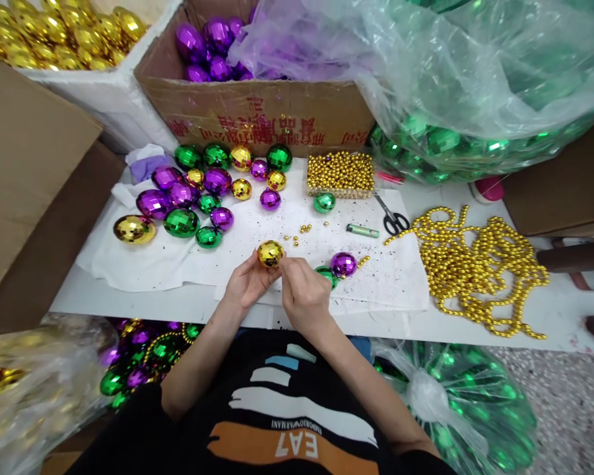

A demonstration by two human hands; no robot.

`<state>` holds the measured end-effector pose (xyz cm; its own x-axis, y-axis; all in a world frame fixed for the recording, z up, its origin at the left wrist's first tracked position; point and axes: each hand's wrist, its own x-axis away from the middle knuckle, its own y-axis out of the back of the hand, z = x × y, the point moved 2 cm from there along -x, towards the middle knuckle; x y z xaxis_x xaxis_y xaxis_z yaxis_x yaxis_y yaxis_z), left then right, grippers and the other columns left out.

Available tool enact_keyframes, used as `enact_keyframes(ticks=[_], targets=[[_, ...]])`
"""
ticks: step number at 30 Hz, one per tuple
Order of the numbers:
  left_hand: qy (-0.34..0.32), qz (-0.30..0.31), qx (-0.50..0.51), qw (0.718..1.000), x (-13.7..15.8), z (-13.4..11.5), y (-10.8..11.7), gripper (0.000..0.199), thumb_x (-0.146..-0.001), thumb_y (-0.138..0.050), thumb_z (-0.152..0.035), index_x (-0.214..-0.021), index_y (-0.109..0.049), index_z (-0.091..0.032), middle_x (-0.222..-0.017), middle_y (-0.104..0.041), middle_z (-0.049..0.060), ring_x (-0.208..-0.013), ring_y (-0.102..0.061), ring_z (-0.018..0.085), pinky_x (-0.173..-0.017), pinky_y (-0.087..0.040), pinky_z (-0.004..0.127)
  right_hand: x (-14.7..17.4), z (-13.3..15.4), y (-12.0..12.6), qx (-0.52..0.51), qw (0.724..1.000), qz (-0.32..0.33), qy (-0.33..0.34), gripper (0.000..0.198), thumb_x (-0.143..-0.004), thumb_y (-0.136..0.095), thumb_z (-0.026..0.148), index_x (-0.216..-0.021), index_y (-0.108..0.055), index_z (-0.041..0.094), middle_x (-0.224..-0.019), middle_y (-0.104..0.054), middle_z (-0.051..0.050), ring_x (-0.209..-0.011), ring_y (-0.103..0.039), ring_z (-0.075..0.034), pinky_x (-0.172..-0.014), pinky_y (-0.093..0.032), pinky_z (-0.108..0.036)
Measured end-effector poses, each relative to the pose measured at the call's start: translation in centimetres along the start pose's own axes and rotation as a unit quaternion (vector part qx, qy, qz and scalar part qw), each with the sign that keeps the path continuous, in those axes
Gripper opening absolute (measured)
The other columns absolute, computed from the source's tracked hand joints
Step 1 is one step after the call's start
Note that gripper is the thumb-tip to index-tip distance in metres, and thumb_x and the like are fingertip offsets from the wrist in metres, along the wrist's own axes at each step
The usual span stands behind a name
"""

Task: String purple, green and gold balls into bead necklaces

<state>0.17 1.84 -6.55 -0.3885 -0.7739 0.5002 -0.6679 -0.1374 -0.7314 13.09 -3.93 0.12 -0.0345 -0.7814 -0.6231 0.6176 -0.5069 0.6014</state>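
Left hand (247,282) clasps a gold ball (270,253) over the bench (386,323); right hand (305,290) pinches at its end; apparently delicate fingerwork, next calling for steadiness.

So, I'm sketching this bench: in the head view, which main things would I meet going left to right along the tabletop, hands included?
Big gold ball, left hand, held gold ball, right hand, purple ball, gold bead strands.

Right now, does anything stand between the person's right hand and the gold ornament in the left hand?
Nothing visible does: the right hand is at the side of the gold ornament, which the left hand holds. Loose gold beads lie beyond it on the white cloth.
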Motion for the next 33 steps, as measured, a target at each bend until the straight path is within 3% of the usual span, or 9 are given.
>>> enact_keyframes(ticks=[4, 8, 12, 16, 18, 21, 26, 29, 33], targets=[[-0.072, 0.025, -0.079, 0.994, 1.8, -0.9, -2.8, 0.032, -0.097, -0.056, -0.036, -0.107, -0.074, -0.012, -0.113, -0.074, 0.014, -0.104, -0.07, 0.026, -0.086, -0.059, 0.035, 0.4, -1.2, 2.2, -0.089, 0.992, 0.028, -0.086, 0.018, -0.099, -0.048, 0.014, -0.092, -0.064, 0.018, -0.078, -0.068, -0.004, -0.071, -0.064, -0.013, -0.062, -0.048, -0.024], [-0.186, 0.059, -0.139, 0.971, 3.4, -2.8, -6.7, 0.025, -0.096, -0.058, -0.026, -0.103, -0.078, -0.014, -0.126, -0.071, 0.011, -0.128, -0.06, 0.029, -0.099, -0.055, 0.035, -0.6, -2.1, 5.5, -0.045, 0.994, 0.055, -0.077, 0.013, -0.098, -0.055, 0.021, -0.099, -0.068, 0.02, -0.089, -0.073, -0.006, -0.081, -0.065, -0.018, -0.072, -0.051, -0.031], [-0.169, 0.096, -0.087, 0.977, 4.4, -4.3, -11.4, 0.031, -0.097, -0.052, -0.011, -0.105, -0.078, -0.024, -0.129, -0.069, 0.0, -0.142, -0.048, 0.03, -0.103, -0.054, 0.042, -3.1, -1.4, 8.1, -0.028, 0.997, 0.022, -0.066, 0.028, -0.096, -0.059, 0.023, -0.124, -0.065, 0.021, -0.118, -0.071, -0.01, -0.108, -0.063, -0.024, -0.091, -0.052, -0.041], [-0.161, 0.096, -0.047, 0.981, 4.5, -5.3, -14.1, 0.028, -0.099, -0.052, -0.022, -0.115, -0.075, -0.025, -0.126, -0.07, 0.001, -0.137, -0.052, 0.032, -0.096, -0.056, 0.042, -4.3, -1.3, 7.2, -0.19, 0.965, 0.117, -0.14, 0.019, -0.097, -0.055, 0.026, -0.104, -0.071, 0.021, -0.094, -0.073, -0.006, -0.085, -0.067, -0.017, -0.073, -0.054, -0.03], [-0.181, 0.126, -0.101, 0.97, 3.5, -5.6, -13.5, 0.026, -0.096, -0.059, -0.028, -0.116, -0.075, -0.023, -0.127, -0.07, 0.004, -0.135, -0.054, 0.034, -0.097, -0.055, 0.042, -3.8, -2.2, 6.4, -0.273, 0.927, 0.133, -0.22, 0.02, -0.096, -0.055, 0.028, -0.088, -0.07, 0.018, -0.074, -0.068, -0.002, -0.07, -0.064, -0.014, -0.064, -0.051, -0.026], [-0.203, 0.17, -0.301, 0.916, 0.5, -5.2, -10.2, 0.03, -0.085, -0.072, -0.029, -0.114, -0.075, -0.02, -0.126, -0.07, 0.007, -0.122, -0.059, 0.03, -0.098, -0.052, 0.038, -2.4, -4.2, 6.1, -0.339, 0.88, 0.058, -0.329, 0.018, -0.09, -0.063, 0.033, -0.084, -0.068, 0.017, -0.062, -0.058, 0.003, -0.055, -0.053, -0.009, -0.054, -0.045, -0.022], [-0.245, 0.009, -0.54, 0.805, -5.2, -2.8, -3.6, 0.019, -0.071, -0.074, -0.005, -0.08, -0.078, -0.021, -0.087, -0.062, 0.006, -0.099, -0.057, 0.025, -0.099, -0.042, 0.037, -1.5, -5.4, 7.6, -0.328, 0.864, -0.015, -0.382, 0.021, -0.084, -0.072, 0.038, -0.086, -0.071, 0.018, -0.062, -0.053, 0.003, -0.049, -0.041, -0.006, -0.044, -0.033, -0.019], [-0.25, -0.014, -0.546, 0.8, -6.6, -1.6, -2.5, 0.019, -0.072, -0.07, -0.003, -0.068, -0.072, -0.021, -0.079, -0.056, 0.005, -0.099, -0.054, 0.026, -0.098, -0.041, 0.037, -1.6, -4.8, 8.7, -0.333, 0.863, -0.007, -0.38, 0.021, -0.084, -0.072, 0.039, -0.088, -0.073, 0.018, -0.061, -0.054, 0.003, -0.048, -0.039, -0.006, -0.043, -0.031, -0.019], [-0.237, -0.024, -0.498, 0.833, -6.2, -1.6, -2.6, 0.011, -0.076, -0.07, -0.009, -0.072, -0.071, -0.019, -0.077, -0.059, 0.003, -0.08, -0.054, 0.018, -0.08, -0.044, 0.03, -1.0, -4.4, 9.3, -0.308, 0.874, 0.018, -0.375, 0.021, -0.085, -0.07, 0.038, -0.094, -0.075, 0.019, -0.064, -0.058, 0.001, -0.05, -0.043, -0.007, -0.044, -0.033, -0.02]])
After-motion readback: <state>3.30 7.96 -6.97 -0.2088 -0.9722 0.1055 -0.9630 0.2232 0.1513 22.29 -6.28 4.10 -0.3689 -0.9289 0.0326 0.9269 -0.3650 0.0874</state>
